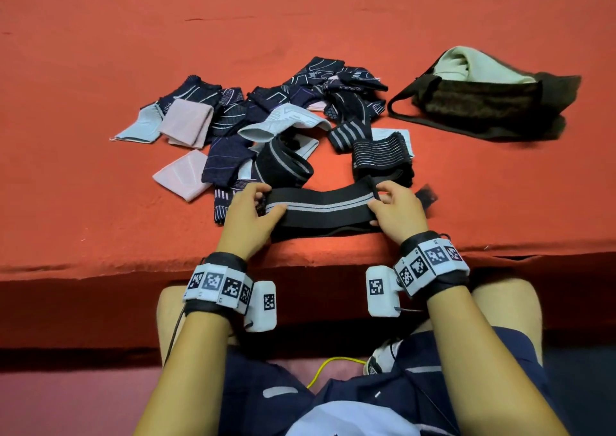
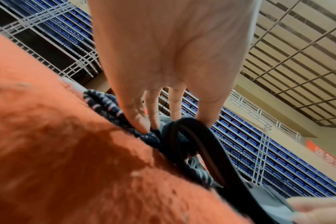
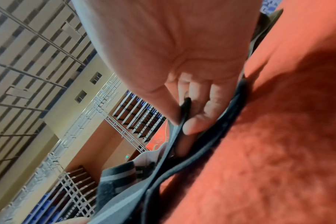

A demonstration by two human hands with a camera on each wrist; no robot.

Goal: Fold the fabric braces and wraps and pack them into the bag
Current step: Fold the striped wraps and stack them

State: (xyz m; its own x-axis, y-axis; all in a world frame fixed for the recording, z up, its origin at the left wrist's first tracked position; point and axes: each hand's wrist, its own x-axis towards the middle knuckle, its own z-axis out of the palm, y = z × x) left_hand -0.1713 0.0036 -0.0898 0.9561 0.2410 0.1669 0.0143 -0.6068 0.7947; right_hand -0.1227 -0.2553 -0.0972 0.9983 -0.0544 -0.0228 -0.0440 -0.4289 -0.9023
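Strap (image 1: 325, 207): flat black elastic with grey stripe, near table (image 1: 100, 202) front edge.
Left hand (image 1: 248, 217): pinches strap's left end.
Right hand (image 1: 396, 210): pinches right end.
Bag (image 1: 493, 105): dark, floppy, far right.
Hidden: strap's far end, under pile (image 1: 266, 118).

Both wrists wear black straps (image 1: 213, 259) carrying white blocks printed with black square codes (image 1: 430, 262). A white camera box (image 1: 262, 305) hangs beside each. Navy shorts (image 1: 460, 362) with grey stripes; bare forearms.
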